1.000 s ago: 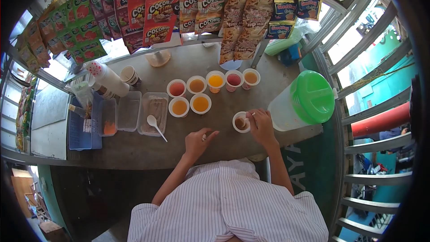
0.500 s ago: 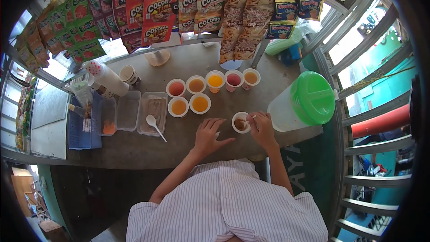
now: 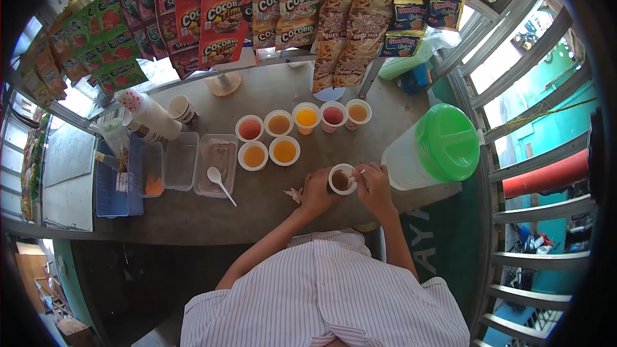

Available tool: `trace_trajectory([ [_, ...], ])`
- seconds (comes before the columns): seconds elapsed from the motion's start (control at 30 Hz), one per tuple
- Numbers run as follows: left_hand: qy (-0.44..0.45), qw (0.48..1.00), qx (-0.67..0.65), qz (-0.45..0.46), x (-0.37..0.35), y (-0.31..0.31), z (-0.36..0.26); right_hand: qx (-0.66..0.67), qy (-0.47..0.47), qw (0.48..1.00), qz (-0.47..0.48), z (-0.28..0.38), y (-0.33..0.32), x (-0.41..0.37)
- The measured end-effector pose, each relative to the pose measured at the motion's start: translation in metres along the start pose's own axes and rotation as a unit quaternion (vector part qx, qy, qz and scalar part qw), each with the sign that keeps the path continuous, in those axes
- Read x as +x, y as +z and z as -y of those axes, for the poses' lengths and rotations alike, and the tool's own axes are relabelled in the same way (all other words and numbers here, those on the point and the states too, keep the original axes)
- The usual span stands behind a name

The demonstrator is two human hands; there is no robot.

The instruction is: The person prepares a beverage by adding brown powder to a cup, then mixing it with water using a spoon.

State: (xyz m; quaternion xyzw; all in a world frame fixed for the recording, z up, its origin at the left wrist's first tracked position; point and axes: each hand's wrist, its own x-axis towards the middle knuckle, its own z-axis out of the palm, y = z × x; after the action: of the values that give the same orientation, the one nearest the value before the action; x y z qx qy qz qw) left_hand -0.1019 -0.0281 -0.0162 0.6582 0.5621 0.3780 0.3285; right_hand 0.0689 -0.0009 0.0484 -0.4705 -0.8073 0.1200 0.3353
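A white-rimmed cup of brown drink (image 3: 341,180) stands near the front of the grey counter (image 3: 270,209). Around its left side my left hand (image 3: 318,191) is wrapped. My right hand (image 3: 373,187), at the cup's right edge, pinches a thin white utensil that reaches over the rim. A crumpled pale scrap (image 3: 294,195) lies just left of my left hand. Behind are several filled cups, among them a red one (image 3: 249,128), a yellow one (image 3: 306,117) and an orange one (image 3: 284,150).
At the right stands a jug with a green lid (image 3: 448,141). On the left are clear containers (image 3: 182,162), a white spoon (image 3: 222,185), a blue basket (image 3: 121,186) and stacked cups (image 3: 151,114). Sachets (image 3: 222,13) hang overhead.
My left hand has moved right and closed around the cup, which it was beside with fingers spread. The pale scrap now shows on the counter. My right hand stays at the cup.
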Motion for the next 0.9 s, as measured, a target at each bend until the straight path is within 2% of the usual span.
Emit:
trace_trajectory([
  [0.07,0.007,1.000,0.002,0.002,0.000,0.000,0.002,0.061,0.014,0.998,0.028,0.000,0.000,0.001],
  [0.2,0.009,1.000,-0.002,-0.010,0.000,0.006,0.010,0.027,-0.006,1.000,-0.005,0.007,0.000,0.005],
  [0.3,0.055,0.998,-0.028,-0.034,0.002,0.009,0.011,0.038,-0.003,0.998,0.040,0.007,0.000,0.005],
  [0.37,0.046,0.996,-0.068,-0.030,0.000,0.010,0.010,0.040,-0.022,0.999,0.005,0.009,0.000,0.007],
  [0.47,0.053,0.995,-0.068,-0.047,-0.002,0.014,0.011,0.001,-0.020,0.999,0.035,0.012,-0.002,0.007],
  [0.57,0.035,0.996,-0.084,-0.023,-0.003,0.014,0.016,0.049,-0.010,0.998,0.024,0.011,0.000,0.007],
  [0.7,0.043,0.996,-0.079,-0.028,-0.003,0.014,0.017,0.003,-0.018,1.000,0.022,0.008,0.001,0.006],
  [0.8,0.040,0.995,-0.088,-0.015,-0.003,0.015,0.021,0.061,0.002,0.998,0.031,0.007,0.003,0.005],
  [0.9,0.048,0.995,-0.083,-0.022,-0.002,0.015,0.021,0.037,-0.014,0.999,-0.014,0.005,0.004,0.004],
])
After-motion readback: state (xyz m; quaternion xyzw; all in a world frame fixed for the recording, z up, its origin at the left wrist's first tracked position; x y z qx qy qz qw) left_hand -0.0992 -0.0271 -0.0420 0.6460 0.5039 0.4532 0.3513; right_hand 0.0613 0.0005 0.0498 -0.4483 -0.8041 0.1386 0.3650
